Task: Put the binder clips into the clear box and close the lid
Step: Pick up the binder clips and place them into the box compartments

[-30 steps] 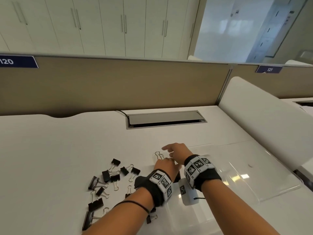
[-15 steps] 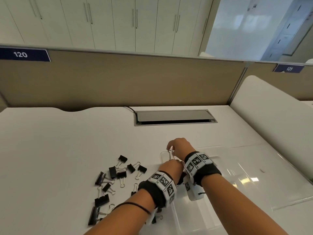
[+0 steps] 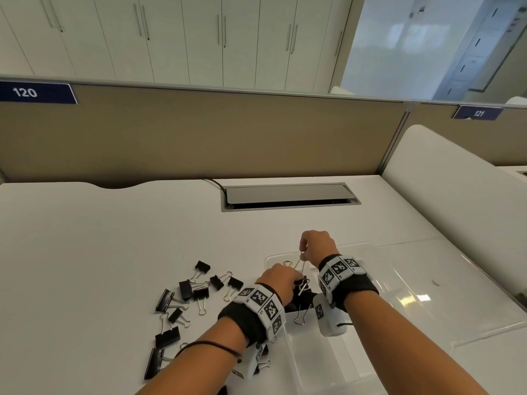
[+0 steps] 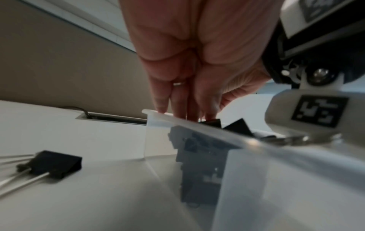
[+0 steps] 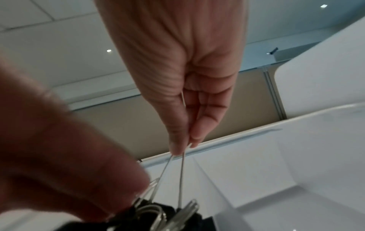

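binder clip (image 5: 183,201) handles pinched in right hand (image 3: 318,246)

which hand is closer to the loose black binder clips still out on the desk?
Left. The left hand reaches over the clear plastic box's left wall, right beside the loose black binder clips. The right hand is further right, above the box, pinching a clip's wire handles.
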